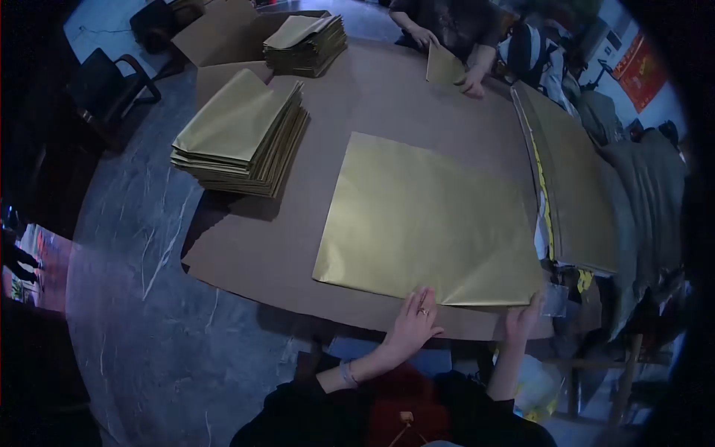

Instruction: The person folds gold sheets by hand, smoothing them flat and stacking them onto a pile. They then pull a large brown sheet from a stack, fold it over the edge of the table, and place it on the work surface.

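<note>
A large gold paper sheet (428, 216) lies on the brown cardboard-covered table in front of me, its near edge facing my body. A diagonal crease runs across its near right part. My left hand (412, 331) rests at the middle of that near edge, fingers stretched out flat and thumb apart; a ring and a bracelet show on it. At the near right corner, my right hand (523, 320) has its fingers bent around the paper's edge, with the fingertips partly hidden.
Two stacks of folded gold paper, one nearer (234, 134) and one farther (305, 45), stand on the left. Flat gold-brown sheets (570, 179) lie along the right edge. Across the table (380, 89), another person's hands (471, 80) hold a folded gold piece (445, 65).
</note>
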Motion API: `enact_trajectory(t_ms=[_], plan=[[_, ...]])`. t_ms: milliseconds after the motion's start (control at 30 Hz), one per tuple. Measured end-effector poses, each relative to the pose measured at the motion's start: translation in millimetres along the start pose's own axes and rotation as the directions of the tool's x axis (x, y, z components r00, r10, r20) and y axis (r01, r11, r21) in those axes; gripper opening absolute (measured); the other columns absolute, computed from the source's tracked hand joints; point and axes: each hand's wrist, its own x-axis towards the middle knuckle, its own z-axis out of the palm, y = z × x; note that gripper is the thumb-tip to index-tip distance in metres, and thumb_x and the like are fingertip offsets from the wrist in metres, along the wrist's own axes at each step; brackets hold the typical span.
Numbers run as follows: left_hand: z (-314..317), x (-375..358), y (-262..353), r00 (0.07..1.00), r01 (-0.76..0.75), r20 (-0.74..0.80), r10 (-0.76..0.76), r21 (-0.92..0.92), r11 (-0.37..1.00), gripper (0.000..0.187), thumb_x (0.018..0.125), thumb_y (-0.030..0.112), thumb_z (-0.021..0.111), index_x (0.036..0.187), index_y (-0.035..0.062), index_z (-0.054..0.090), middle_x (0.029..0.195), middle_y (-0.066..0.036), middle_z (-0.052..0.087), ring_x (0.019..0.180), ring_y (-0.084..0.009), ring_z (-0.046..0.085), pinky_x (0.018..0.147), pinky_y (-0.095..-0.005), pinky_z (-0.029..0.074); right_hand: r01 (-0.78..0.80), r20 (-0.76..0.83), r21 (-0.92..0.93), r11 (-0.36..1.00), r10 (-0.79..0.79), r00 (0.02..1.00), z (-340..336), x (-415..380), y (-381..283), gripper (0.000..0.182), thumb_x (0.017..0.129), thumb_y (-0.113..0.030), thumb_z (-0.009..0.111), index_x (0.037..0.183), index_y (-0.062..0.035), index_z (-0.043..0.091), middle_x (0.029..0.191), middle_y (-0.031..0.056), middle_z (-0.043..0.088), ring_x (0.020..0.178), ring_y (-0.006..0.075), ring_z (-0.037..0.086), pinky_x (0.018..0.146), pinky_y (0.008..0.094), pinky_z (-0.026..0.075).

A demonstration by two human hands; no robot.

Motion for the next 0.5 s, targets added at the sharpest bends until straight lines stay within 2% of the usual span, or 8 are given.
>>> enact_trajectory(t_ms=[100,167,233,300,367,433,467,500], plan=[[0,-2,2,0.999,0.035,0.043,-0.033,-0.062,0.997,0.076,0.085,0.049,0.053,0.133,-0.0073,0.036,0.138,-0.024,0.035,0.128,-0.0364,0.034,0.107,-0.0453,0.028,0.198,0.178,-0.117,0.973,-0.175,0.968,46,-12,-12,0.045,0.099,-0.035,0.037,0.130,-0.0030,0.042,0.127,0.0093,0.050,0.112,0.0206,0.051,0.094,0.0337,0.042],[-2,-4,2,1.000,0.019,0.018,-0.018,-0.078,0.997,0.076,0.085,0.050,0.053,0.133,-0.0069,0.036,0.138,-0.025,0.035,0.129,-0.0363,0.034,0.107,-0.0457,0.028,0.501,0.399,-0.460,0.733,-0.334,0.854,81,-22,-11,0.047,0.099,-0.038,0.038,0.129,-0.0024,0.043,0.126,0.0087,0.051,0.111,0.0196,0.051,0.093,0.0317,0.042],[2,-6,2,1.000,0.009,-0.016,-0.011,-0.085,0.996,0.075,0.084,0.048,0.055,0.134,-0.0045,0.035,0.139,-0.025,0.033,0.129,-0.0379,0.032,0.107,-0.0483,0.026,0.563,0.459,-0.628,0.537,-0.329,0.825,134,-55,2,0.050,0.099,-0.039,0.036,0.127,0.0018,0.045,0.121,0.0103,0.054,0.107,0.0197,0.054,0.088,0.0305,0.043],[3,-6,4,0.999,0.030,0.036,-0.028,-0.070,0.997,0.074,0.084,0.049,0.053,0.135,-0.0026,0.035,0.140,-0.025,0.031,0.131,-0.0373,0.029,0.107,-0.0488,0.024,0.529,0.552,-0.703,0.475,-0.102,0.827,175,-81,25,0.047,0.098,-0.035,0.039,0.127,0.0017,0.045,0.121,0.0166,0.055,0.106,0.0244,0.057,0.086,0.0306,0.044],[-2,-1,6,0.997,0.033,0.071,-0.031,-0.025,0.999,0.065,0.087,0.045,0.049,0.132,-0.0012,0.041,0.138,-0.025,0.035,0.131,-0.0389,0.028,0.106,-0.0497,0.025,0.732,0.759,-0.639,0.236,0.042,0.650,206,-119,52,0.040,0.097,-0.027,0.042,0.128,-0.0012,0.046,0.121,0.0221,0.054,0.106,0.0322,0.057,0.087,0.0323,0.045],[20,-8,6,0.996,0.035,0.083,-0.029,-0.067,0.997,0.061,0.087,0.043,0.050,0.130,0.0000,0.043,0.135,-0.024,0.038,0.128,-0.0390,0.031,0.105,-0.0499,0.025,0.824,0.897,-0.433,0.364,0.084,0.434,208,-115,101,0.038,0.095,-0.023,0.045,0.127,-0.0042,0.048,0.122,0.0216,0.054,0.113,0.0355,0.052,0.095,0.0345,0.042],[28,-12,7,0.995,0.029,0.101,-0.019,-0.100,0.995,0.058,0.087,0.042,0.051,0.128,0.0012,0.046,0.132,-0.023,0.041,0.125,-0.0390,0.033,0.105,-0.0501,0.026,0.900,0.939,-0.344,0.269,0.111,0.326,206,-113,123,0.038,0.094,-0.022,0.047,0.128,-0.0046,0.048,0.124,0.0208,0.053,0.115,0.0357,0.051,0.096,0.0357,0.042],[6,-6,6,0.988,0.121,0.128,-0.092,-0.245,0.962,0.048,0.089,0.037,0.049,0.123,0.0034,0.050,0.123,-0.020,0.048,0.117,-0.0350,0.042,0.101,-0.0469,0.032,0.955,0.966,-0.239,0.175,0.145,0.215,207,-114,137,0.039,0.093,-0.021,0.049,0.128,-0.0051,0.048,0.125,0.0200,0.052,0.116,0.0359,0.049,0.097,0.0369,0.041]])
